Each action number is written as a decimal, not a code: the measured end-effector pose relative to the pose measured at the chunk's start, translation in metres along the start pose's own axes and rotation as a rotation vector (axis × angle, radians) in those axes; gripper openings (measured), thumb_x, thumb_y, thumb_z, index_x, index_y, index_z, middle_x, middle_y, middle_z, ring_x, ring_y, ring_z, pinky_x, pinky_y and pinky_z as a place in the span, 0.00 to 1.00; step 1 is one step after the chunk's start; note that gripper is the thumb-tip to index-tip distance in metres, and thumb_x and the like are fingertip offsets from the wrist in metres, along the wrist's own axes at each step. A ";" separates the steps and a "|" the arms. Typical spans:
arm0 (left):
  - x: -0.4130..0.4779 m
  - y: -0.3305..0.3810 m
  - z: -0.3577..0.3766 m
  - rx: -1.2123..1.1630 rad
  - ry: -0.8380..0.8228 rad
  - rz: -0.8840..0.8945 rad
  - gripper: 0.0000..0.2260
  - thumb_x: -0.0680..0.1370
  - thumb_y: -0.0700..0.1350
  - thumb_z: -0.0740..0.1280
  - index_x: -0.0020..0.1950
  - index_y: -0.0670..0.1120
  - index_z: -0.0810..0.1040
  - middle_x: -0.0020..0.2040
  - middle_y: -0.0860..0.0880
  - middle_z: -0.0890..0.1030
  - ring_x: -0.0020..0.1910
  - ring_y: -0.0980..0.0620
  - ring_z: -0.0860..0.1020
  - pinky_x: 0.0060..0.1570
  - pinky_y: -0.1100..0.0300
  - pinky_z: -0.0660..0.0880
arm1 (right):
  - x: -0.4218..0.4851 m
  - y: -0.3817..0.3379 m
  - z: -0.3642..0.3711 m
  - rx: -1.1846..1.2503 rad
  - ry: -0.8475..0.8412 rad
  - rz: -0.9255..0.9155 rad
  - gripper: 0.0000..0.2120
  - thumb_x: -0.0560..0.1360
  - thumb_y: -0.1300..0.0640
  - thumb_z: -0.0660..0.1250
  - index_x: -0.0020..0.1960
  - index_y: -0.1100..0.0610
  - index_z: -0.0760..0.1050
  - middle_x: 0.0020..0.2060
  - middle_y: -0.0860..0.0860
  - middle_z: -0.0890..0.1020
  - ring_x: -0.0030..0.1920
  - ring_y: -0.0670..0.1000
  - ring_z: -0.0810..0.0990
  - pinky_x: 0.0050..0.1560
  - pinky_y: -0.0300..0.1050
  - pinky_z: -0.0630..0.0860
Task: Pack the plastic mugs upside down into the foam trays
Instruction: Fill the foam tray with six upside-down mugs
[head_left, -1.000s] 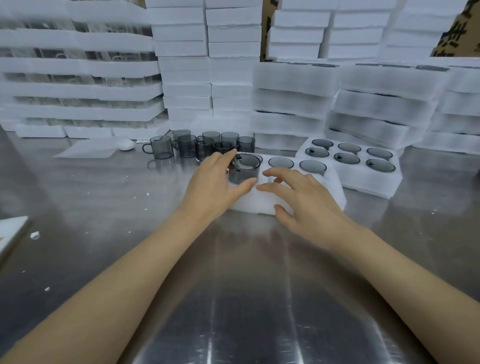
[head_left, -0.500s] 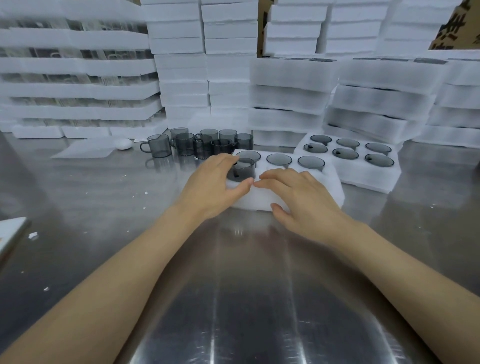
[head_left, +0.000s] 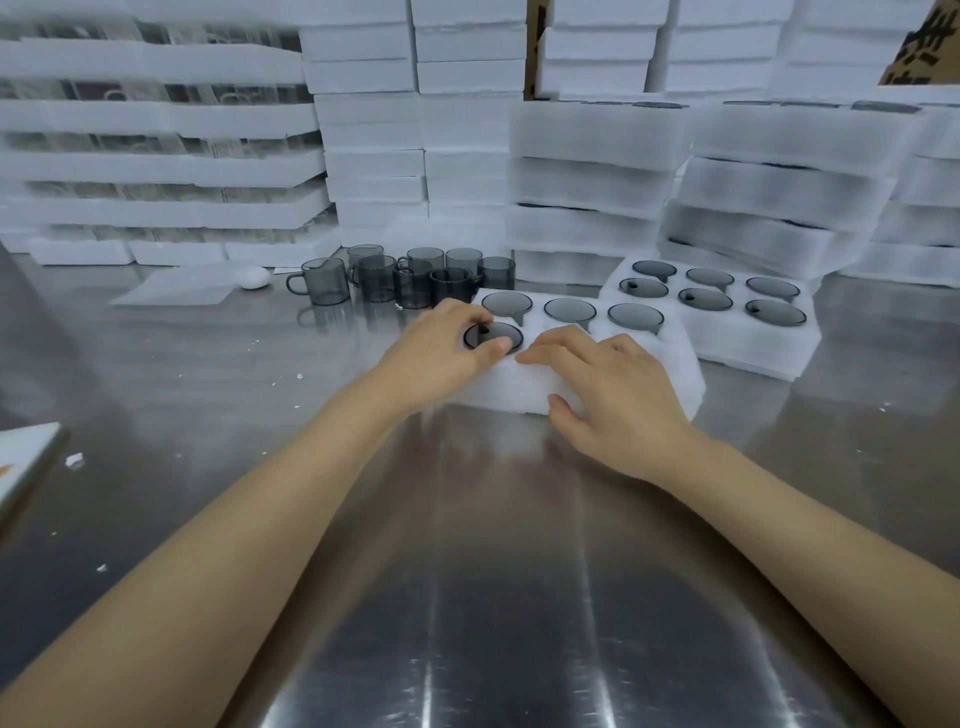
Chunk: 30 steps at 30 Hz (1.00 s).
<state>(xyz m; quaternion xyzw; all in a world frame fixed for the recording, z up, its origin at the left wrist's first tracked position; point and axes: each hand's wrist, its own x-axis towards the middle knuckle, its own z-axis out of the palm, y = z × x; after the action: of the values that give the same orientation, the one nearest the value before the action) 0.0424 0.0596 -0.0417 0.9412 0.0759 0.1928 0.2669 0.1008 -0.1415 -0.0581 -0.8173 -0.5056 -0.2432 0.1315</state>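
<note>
A white foam tray (head_left: 670, 364) lies in front of me on the steel table. Three grey plastic mugs (head_left: 570, 310) sit upside down in its back row. My left hand (head_left: 441, 353) pinches the base of a fourth upturned grey mug (head_left: 493, 334), which is sunk in the front left hole. Beside it my right hand (head_left: 613, 384) rests on the tray's top, fingers toward the mug and thumb against the front wall. Several loose upright mugs (head_left: 324, 280) stand behind the tray to the left.
A second foam tray (head_left: 753, 358) holding several upturned mugs lies at the right. Stacks of foam trays (head_left: 587, 176) wall off the table's back. A thin foam sheet (head_left: 176, 288) and a white oval object (head_left: 254, 278) lie at the back left. A white board's corner (head_left: 26, 457) shows at the left edge.
My left hand has lowered the mug into the front left hole until its base is level with the foam. The right hand has come down onto the tray's top.
</note>
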 end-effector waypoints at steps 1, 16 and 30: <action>0.001 0.001 -0.001 0.032 -0.029 -0.002 0.19 0.79 0.57 0.62 0.67 0.51 0.73 0.67 0.51 0.71 0.69 0.50 0.67 0.69 0.50 0.63 | 0.000 -0.001 0.000 0.003 0.010 0.006 0.21 0.71 0.58 0.66 0.64 0.51 0.74 0.60 0.45 0.76 0.40 0.55 0.77 0.45 0.43 0.61; 0.018 -0.043 0.017 -0.320 0.472 -0.185 0.19 0.84 0.51 0.49 0.59 0.42 0.74 0.59 0.46 0.74 0.62 0.48 0.71 0.63 0.57 0.65 | 0.000 -0.002 -0.005 0.033 -0.060 0.026 0.21 0.73 0.58 0.64 0.66 0.50 0.72 0.63 0.45 0.74 0.43 0.55 0.77 0.53 0.47 0.67; 0.081 -0.059 0.039 0.639 0.240 0.041 0.21 0.81 0.46 0.59 0.74 0.46 0.63 0.70 0.49 0.67 0.71 0.47 0.59 0.62 0.52 0.51 | 0.004 -0.001 0.002 0.022 0.048 0.012 0.20 0.70 0.57 0.66 0.62 0.50 0.76 0.57 0.47 0.78 0.34 0.53 0.75 0.45 0.42 0.61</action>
<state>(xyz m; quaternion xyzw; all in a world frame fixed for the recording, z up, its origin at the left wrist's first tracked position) 0.1299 0.1110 -0.0769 0.9491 0.1444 0.2742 -0.0561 0.1023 -0.1374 -0.0581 -0.8128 -0.4999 -0.2565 0.1540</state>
